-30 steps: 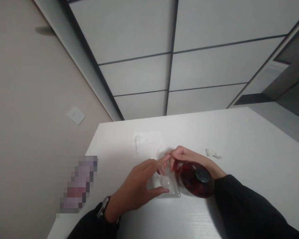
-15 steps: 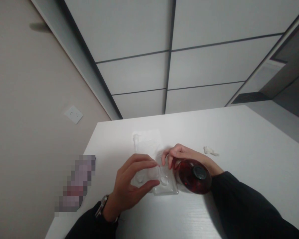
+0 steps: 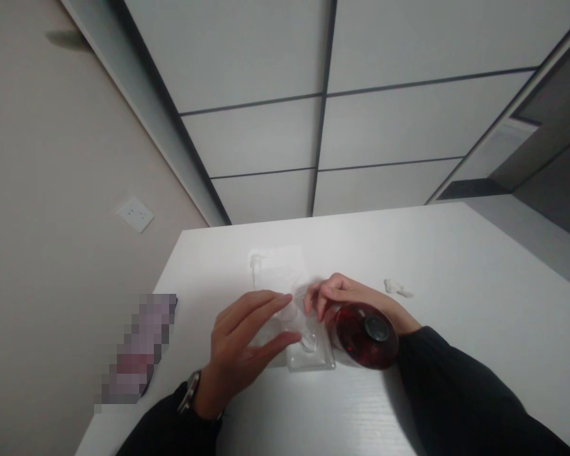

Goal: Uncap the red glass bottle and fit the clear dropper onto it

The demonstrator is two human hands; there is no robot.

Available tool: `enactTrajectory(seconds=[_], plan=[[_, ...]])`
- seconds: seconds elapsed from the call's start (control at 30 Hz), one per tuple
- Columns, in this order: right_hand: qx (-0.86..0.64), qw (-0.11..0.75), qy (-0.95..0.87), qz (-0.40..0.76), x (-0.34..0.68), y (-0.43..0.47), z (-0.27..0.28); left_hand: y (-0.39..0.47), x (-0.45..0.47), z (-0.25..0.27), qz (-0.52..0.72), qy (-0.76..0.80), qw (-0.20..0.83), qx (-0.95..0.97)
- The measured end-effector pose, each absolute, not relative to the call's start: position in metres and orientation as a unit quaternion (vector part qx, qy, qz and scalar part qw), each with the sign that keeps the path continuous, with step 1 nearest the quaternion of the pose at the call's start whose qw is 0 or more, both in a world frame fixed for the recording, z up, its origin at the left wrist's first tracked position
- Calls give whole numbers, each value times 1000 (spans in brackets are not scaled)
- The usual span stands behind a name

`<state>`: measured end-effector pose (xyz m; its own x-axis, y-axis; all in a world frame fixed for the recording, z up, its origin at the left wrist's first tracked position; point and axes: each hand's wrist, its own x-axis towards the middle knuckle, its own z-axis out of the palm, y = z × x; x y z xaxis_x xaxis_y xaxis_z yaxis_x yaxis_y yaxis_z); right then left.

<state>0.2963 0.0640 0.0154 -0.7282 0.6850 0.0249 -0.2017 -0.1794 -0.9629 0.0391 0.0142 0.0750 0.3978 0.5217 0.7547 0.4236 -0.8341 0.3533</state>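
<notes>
My left hand (image 3: pixel 249 335) curves in a C, thumb below and fingers above. Between them is a small clear container (image 3: pixel 289 313), faint against the white table. Under it lies a clear plastic tray (image 3: pixel 313 362) with a small clear round piece (image 3: pixel 308 342) on it. Across the tray's right side reaches my right hand (image 3: pixel 335 294), its fingers bent downward and their tips apart; its thumb is hidden. I see nothing in its fingers. A dark red bottle (image 3: pixel 356 348) with a black cap stands just in front of the right wrist and hides part of that hand.
On the white table (image 3: pixel 351 418), a pale sheet (image 3: pixel 282 265) with a clear pump-like piece (image 3: pixel 255 266) lies beyond my hands. A small whitish piece (image 3: pixel 398 288) is to the right. A blurred-out flat object (image 3: pixel 140 348) is at the left edge. White panelled doors (image 3: pixel 256 145) stand behind.
My left hand has moved slightly up and left, the small clear container with it. My right hand and the red bottle stay in place. The whole view has shifted a little.
</notes>
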Motion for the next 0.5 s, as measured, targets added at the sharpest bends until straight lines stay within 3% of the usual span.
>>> enactTrajectory(seconds=[0.5], plan=[[-228,337,-538,738,294,53,17,15,41,74,463,272,27,843]])
